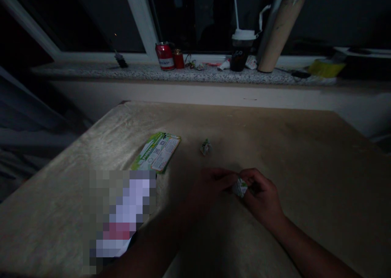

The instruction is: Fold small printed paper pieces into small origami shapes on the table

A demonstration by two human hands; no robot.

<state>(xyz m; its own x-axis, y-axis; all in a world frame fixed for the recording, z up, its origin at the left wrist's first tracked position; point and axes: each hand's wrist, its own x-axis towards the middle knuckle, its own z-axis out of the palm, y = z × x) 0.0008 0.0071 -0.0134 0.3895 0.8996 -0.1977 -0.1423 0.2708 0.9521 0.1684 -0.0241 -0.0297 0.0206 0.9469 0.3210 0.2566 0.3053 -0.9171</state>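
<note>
A small folded piece of green and white printed paper [240, 188] is between my two hands, over the middle right of the table. My left hand [215, 182] reaches it from the left, its fingers closed on the paper's left edge. From the right, my right hand [265, 196] pinches the same piece between thumb and curled fingers. Just beyond my left hand lies a small crumpled green and white scrap [205, 147]. Farther left is a flat green and white printed packet [159, 151] with printed codes and text blocks.
The table [269, 135] has a pale cover. A pixelated bright object [130, 208] lies at its left front. On the windowsill [137, 72] stand a red can [165, 57], a smaller red container [178, 59], a dark lidded cup [240, 58] with straw, and a cardboard tube [282, 29].
</note>
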